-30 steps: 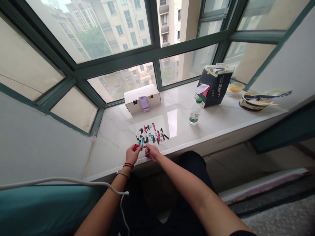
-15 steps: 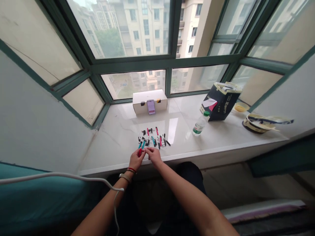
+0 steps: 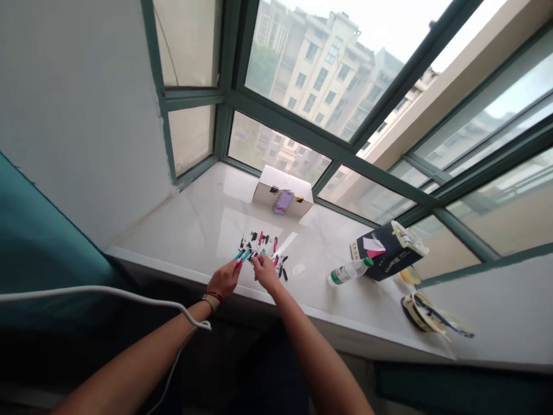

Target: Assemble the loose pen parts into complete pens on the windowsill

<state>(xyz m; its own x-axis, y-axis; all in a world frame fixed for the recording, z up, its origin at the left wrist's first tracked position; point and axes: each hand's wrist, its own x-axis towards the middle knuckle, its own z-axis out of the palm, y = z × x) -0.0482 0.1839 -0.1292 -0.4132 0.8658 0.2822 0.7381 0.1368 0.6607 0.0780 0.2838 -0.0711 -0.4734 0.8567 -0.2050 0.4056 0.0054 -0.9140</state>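
Head view, tilted, looking down at a pale stone windowsill (image 3: 190,230).

Left hand (image 3: 224,278): fingertips clamped on a slim red piece (image 3: 239,261), held low just above the sill's near edge, its free end aimed at the other hand, probably so both hands can work on it. Right hand (image 3: 264,272): fingertips drawn together close to that red tip; too small to tell whether gripping anything or only touching. Wristbands (image 3: 211,298) on the left forearm.

Just beyond the fingers, a spread of small parts (image 3: 263,243), black, red and teal, laid side by side on the bare stone rather than heaped, apparently to keep each one visible and within easy reach.

Containers:
- White box (image 3: 283,193), far back by the glass, well apart from the hands; closed, contents hidden.
- Plastic bottle (image 3: 349,271) with green cap, to the right; fill level unclear.
- Dark paper bag (image 3: 386,251), just beside the bottle, open at the top; pale paper showing at the mouth, the rest unseen.
- Round bowl (image 3: 421,314) at the far right; contents not discernible.

White cable (image 3: 108,291) across the lower left, in front of the left arm.
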